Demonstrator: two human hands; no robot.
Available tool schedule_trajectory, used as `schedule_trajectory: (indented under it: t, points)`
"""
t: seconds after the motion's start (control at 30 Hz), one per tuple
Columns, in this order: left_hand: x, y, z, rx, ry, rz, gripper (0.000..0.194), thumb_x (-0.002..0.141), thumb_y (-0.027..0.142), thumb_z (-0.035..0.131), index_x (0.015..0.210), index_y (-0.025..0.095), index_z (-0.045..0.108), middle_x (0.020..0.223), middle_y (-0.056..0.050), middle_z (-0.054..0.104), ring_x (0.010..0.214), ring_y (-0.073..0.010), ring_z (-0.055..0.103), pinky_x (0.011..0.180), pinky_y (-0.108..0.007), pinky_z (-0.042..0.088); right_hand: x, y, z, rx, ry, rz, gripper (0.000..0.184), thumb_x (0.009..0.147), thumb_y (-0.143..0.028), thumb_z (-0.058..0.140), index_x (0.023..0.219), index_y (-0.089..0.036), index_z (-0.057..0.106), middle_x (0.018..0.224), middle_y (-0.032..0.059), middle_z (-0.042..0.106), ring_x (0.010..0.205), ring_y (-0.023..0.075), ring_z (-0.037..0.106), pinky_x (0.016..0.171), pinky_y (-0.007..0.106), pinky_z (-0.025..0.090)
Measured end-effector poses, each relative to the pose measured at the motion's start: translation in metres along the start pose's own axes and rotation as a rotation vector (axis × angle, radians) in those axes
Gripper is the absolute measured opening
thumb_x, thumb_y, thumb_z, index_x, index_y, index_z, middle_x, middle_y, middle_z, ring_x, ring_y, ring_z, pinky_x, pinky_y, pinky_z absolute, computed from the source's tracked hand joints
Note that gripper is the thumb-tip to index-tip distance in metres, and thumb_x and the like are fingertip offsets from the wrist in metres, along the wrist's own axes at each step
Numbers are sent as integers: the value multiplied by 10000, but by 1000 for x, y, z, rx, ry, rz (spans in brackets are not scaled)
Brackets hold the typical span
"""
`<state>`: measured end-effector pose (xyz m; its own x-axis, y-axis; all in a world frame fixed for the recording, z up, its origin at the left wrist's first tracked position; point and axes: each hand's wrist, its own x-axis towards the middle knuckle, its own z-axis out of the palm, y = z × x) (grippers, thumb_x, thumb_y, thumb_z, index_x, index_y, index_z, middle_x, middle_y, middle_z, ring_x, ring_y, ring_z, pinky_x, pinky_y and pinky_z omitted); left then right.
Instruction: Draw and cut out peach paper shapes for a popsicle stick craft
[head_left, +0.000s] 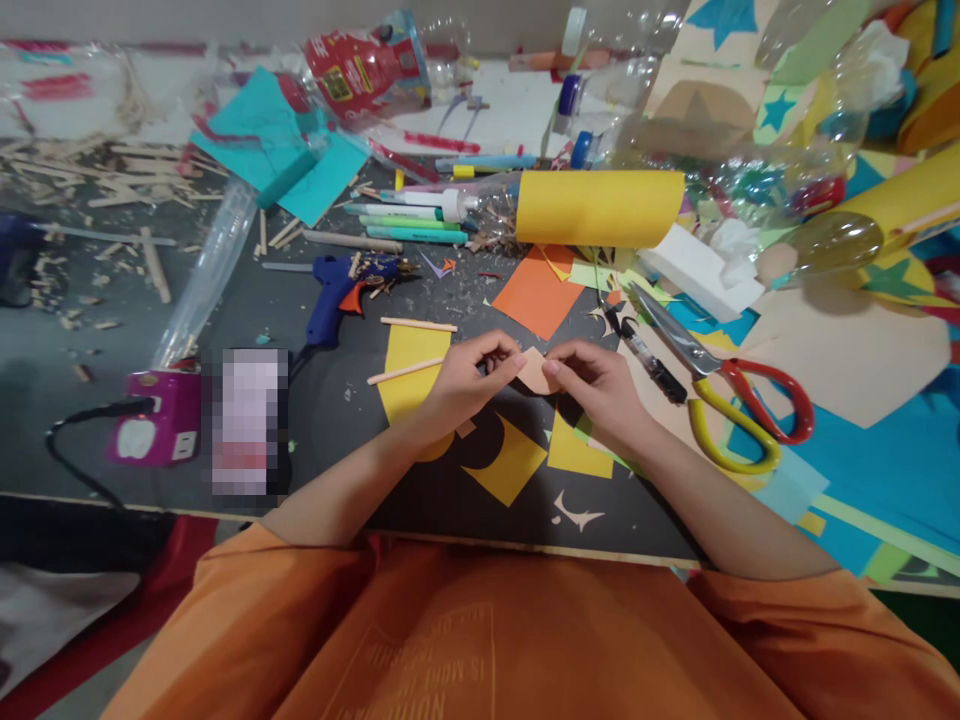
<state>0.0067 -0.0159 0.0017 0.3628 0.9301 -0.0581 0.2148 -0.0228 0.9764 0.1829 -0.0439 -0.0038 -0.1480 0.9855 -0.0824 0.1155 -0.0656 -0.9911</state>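
Note:
A small piece of peach paper (534,373) is held between my two hands, just above the dark tabletop. My left hand (480,372) pinches its left edge with thumb and fingers. On the opposite edge, my right hand (592,378) has a similar pinch. Below them lie yellow paper scraps (511,462), one with a rounded cut-out. Two thin wooden sticks (409,371) rest on yellow paper beside my left hand. Right of my right hand are a black marker (654,362) and large scissors (705,365) with red and yellow handles.
A blue glue gun (328,300) lies at left, near a phone (246,422) and a purple power socket (155,418) with a cord. A bottle wrapped in yellow paper (600,208) lies behind my hands. Wood bits are scattered at far left; coloured paper covers the right.

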Motion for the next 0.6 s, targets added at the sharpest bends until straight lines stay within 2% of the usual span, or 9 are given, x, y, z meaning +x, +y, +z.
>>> schedule_trajectory:
  t: [0.1,0.27,0.47,0.6]
  points:
    - [0,-2,-1,22,-25,7,210,806,321,568,647,197,512,577,47,453,541,-99,414,527,-222,335,0,0,-1,-67,-82,-6,221,838,-383,625,707,-209,588,623,-24,566,572,115,495,554,258,380]
    - [-3,1,-3,139,-190,20,239,832,364,553,675,185,562,610,40,510,575,-97,443,547,-209,347,0,-1,-3,-108,-150,-38,151,853,-321,586,756,-204,600,643,-19,568,595,119,497,567,249,375]
    - [-3,5,-1,173,-116,-42,192,803,333,502,695,186,565,650,27,560,627,-110,485,592,-220,378,-1,0,-1,-53,-52,24,169,857,-333,580,748,-204,571,629,-31,534,577,110,480,567,251,380]
    - [-2,4,-1,117,-74,-58,207,787,360,549,677,185,568,652,23,581,631,-114,497,592,-223,385,-1,2,-1,-59,-68,21,199,855,-363,593,738,-205,565,620,-31,533,580,116,498,568,255,394]
